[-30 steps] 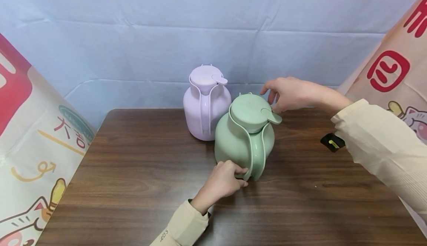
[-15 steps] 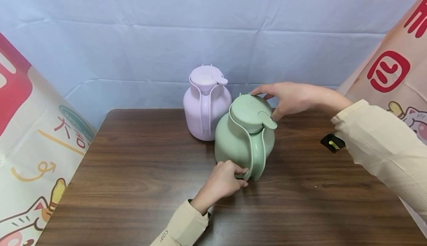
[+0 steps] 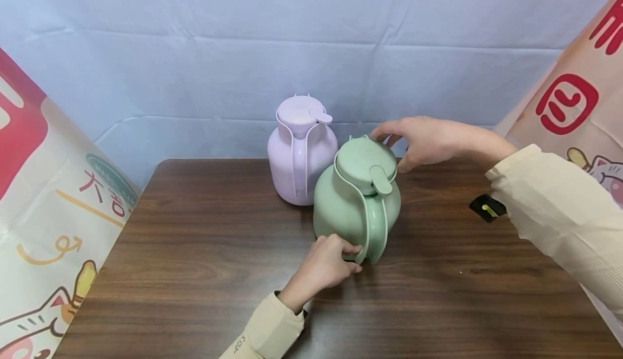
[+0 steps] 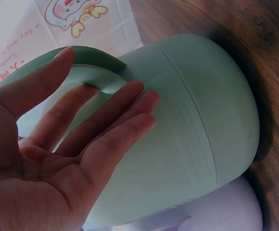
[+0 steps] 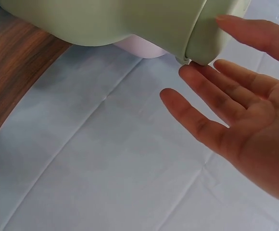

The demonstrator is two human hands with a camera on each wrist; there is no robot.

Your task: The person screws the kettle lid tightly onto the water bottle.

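In the head view, a pale green vacuum jug [image 3: 338,207] stands on the table with its handle [image 3: 376,224] towards me. My left hand [image 3: 328,261] pinches the lower end of that handle between thumb and index finger; its other fingers lie along the jug's side in the left wrist view. My right hand [image 3: 425,140] is at the round lid [image 3: 361,156], thumb on one side and fingertips at the opposite edge, as the right wrist view shows. The lid's tab [image 3: 380,179] points almost along the handle. Close behind on the left stands a lilac vacuum jug [image 3: 311,159].
The wooden table [image 3: 204,272] ends just behind the jugs at a pale blue cloth backdrop [image 3: 219,78]. Printed cartoon sheets flank it left [image 3: 58,229] and right [image 3: 545,110]. A black tag [image 3: 488,207] shows by the right sleeve.
The green lid has turned clockwise, its tab swinging from the right round towards the handle. My right hand closed in on the lid, then eased back slightly. The left hand stays put.
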